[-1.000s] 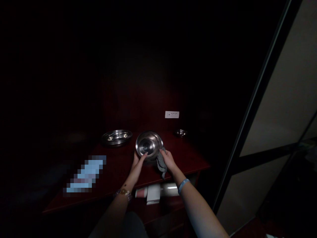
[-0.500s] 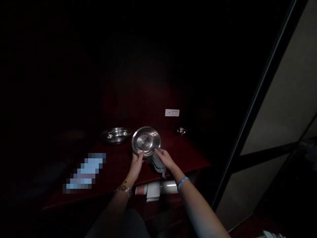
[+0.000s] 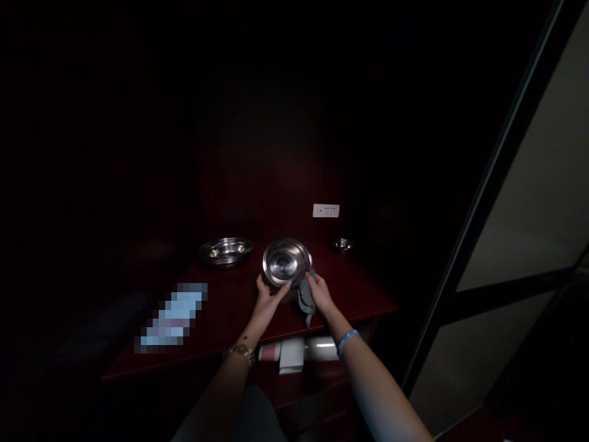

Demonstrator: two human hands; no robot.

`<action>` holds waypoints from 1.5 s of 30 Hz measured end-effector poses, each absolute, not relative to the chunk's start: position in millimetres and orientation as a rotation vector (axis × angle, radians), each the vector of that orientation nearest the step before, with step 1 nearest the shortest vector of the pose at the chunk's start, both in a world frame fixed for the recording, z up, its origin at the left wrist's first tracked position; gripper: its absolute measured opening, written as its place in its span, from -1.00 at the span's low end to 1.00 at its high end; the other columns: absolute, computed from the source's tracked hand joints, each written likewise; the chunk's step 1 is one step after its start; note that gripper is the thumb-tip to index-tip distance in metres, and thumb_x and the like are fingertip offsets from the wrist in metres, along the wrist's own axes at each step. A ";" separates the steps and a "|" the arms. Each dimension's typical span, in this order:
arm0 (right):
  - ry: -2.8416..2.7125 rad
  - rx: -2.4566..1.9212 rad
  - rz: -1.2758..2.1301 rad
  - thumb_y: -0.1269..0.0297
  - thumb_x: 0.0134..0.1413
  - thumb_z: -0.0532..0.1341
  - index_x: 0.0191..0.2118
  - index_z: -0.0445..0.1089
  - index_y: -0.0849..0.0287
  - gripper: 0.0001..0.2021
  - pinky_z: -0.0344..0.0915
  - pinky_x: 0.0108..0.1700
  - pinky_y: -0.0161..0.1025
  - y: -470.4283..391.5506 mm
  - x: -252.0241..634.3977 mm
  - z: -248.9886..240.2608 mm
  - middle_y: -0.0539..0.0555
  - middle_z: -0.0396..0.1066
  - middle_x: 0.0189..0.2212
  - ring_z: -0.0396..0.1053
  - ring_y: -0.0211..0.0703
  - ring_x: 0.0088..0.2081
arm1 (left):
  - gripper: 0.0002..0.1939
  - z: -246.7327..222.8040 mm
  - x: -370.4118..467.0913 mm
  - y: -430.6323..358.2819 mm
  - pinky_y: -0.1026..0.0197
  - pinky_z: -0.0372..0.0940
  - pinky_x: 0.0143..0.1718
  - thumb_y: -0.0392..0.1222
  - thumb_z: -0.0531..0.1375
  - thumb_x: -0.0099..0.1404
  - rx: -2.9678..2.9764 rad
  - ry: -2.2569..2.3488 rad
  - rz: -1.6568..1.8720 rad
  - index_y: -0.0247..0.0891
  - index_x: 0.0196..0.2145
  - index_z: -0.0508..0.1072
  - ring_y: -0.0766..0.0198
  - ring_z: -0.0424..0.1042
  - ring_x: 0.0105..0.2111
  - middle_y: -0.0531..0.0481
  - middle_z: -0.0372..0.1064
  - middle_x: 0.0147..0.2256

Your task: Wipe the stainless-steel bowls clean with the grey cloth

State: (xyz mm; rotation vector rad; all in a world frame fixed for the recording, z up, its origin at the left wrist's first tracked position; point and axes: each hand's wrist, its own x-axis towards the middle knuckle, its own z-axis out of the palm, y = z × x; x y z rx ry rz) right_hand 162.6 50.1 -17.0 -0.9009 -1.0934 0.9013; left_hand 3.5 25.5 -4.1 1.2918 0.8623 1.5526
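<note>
One steel bowl point(image 3: 281, 264), tilted toward the wearer, held above the dark red table point(image 3: 361, 290). Left hand point(image 3: 269, 301) grips its lower rim, thumb over the lip; right hand point(image 3: 323, 296) pinches a grey cloth point(image 3: 305, 299) at the right rim. Probably best: steady left grip, cloth flat to the metal, light even pressure. Shiny dish point(image 3: 226, 252) near on the left, small bowl point(image 3: 342, 245) farther right; table's front edge passes beneath the forearms. More room rightward, seemingly.

The left wrist point(image 3: 249, 337) wears a bracelet point(image 3: 242, 348), the right wrist point(image 3: 344, 329) a light-blue band point(image 3: 346, 342).
</note>
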 end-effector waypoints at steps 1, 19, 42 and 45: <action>-1.123 -0.899 0.916 -0.17 -0.10 0.29 -0.43 0.38 0.19 -0.55 0.21 -0.41 -0.31 49.5 162.2 -17.2 -0.01 0.40 -0.54 0.28 -0.25 -0.50 | -0.10 -6.1 4.5 27.5 -0.01 0.17 0.21 -0.08 0.36 0.09 1.310 0.872 1.540 -0.20 0.27 -0.01 0.09 0.32 0.15 -0.27 0.26 0.17; -1.194 -0.909 0.909 -0.18 -0.08 0.28 -0.40 0.38 0.21 -0.54 0.16 -0.40 -0.33 47.8 161.6 -18.3 -0.03 0.37 -0.52 0.24 -0.28 -0.48 | -0.53 -12.5 -8.9 34.7 0.04 0.15 0.22 -0.08 0.12 0.25 1.204 0.993 1.620 -0.18 0.11 0.33 0.10 0.31 0.14 -0.09 0.38 0.09; -1.269 -0.981 0.912 -0.20 -0.10 0.25 -0.51 0.33 0.19 -0.53 0.10 -0.47 -0.34 46.1 162.2 -18.4 -0.04 0.30 -0.60 0.17 -0.30 -0.54 | -0.57 -8.0 -5.8 30.6 0.08 0.47 -0.25 -0.15 0.17 0.11 1.090 0.939 1.585 -0.29 -0.04 0.40 0.15 0.51 -0.23 -0.15 0.47 -0.12; -1.244 -1.014 0.766 -0.15 -0.06 0.23 -0.50 0.32 0.18 -0.57 0.12 -0.44 -0.34 49.6 166.0 -21.2 -0.04 0.30 -0.58 0.18 -0.27 -0.50 | -0.63 -7.4 -8.1 29.7 0.17 0.46 -0.38 -0.17 0.17 0.05 1.064 0.967 1.585 -0.31 -0.15 0.42 0.22 0.50 -0.38 -0.07 0.48 -0.31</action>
